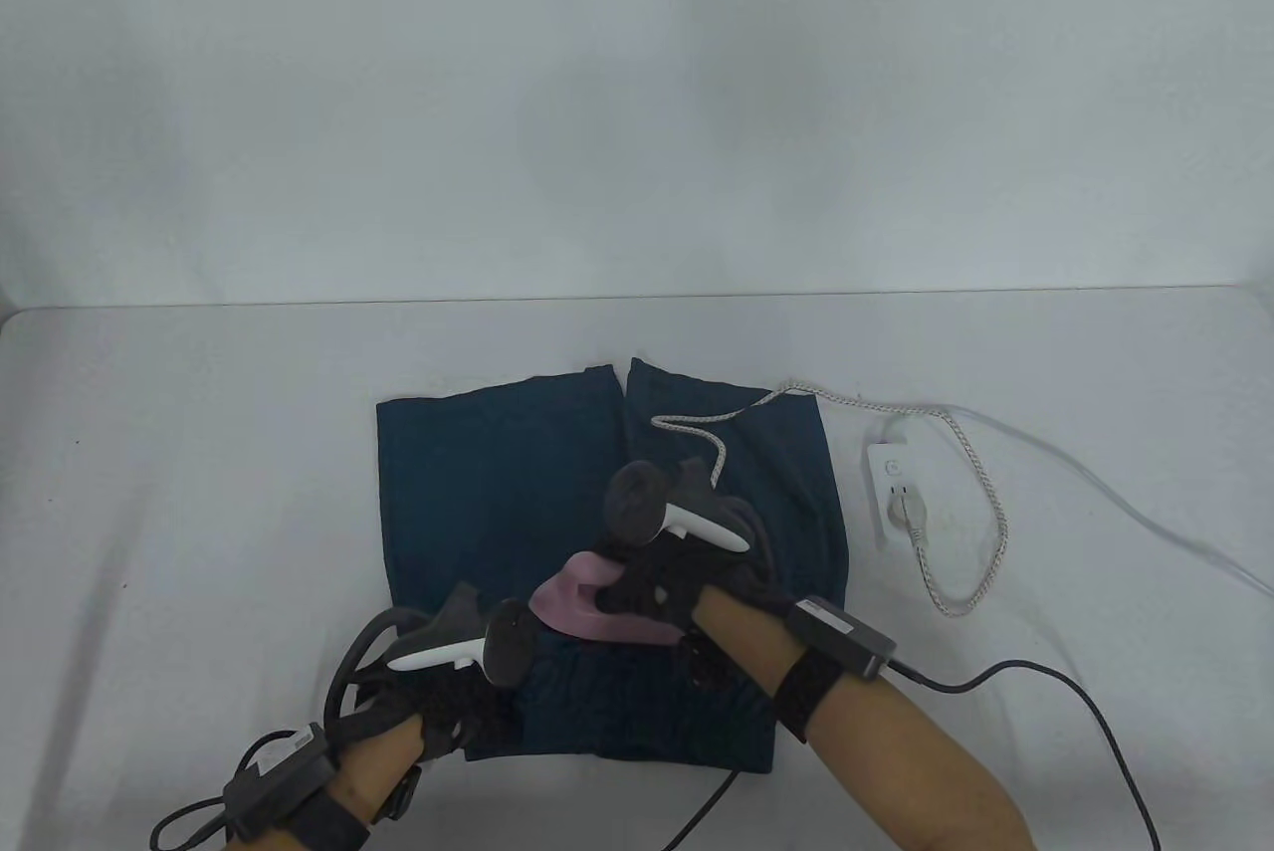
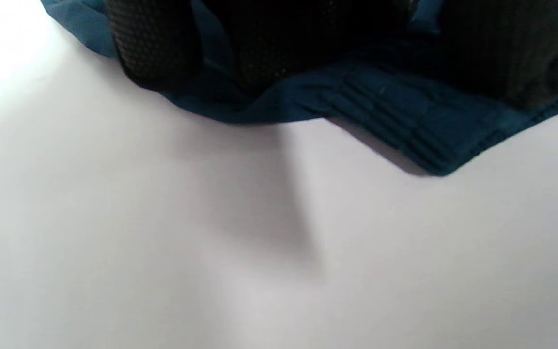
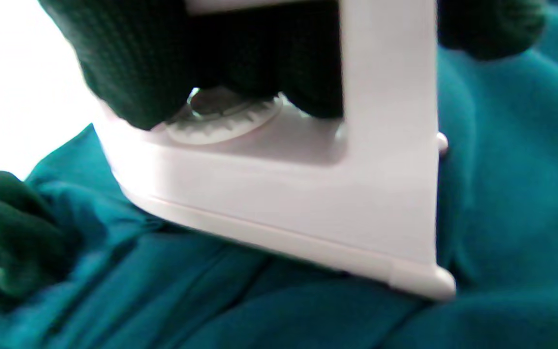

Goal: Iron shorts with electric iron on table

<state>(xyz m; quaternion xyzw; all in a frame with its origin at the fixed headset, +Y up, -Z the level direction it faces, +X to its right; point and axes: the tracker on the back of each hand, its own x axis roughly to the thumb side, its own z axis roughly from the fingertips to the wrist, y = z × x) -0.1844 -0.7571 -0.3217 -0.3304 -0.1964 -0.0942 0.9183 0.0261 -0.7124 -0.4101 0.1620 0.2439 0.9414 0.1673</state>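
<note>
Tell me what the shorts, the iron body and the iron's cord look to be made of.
Shorts: soft woven or knit fabric, matte dark teal; it creases and has a ribbed waistband.
Iron: hard moulded plastic, pale pink, smooth with a slight sheen, with seams and a ridged dial. The right hand grips its handle.
Cord: seemingly braided textile sheath, pale with a speckled weave.

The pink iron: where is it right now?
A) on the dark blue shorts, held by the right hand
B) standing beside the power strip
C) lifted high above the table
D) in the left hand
A: the pink iron sits on the dark blue shorts with the right hand gripping its handle.
</note>
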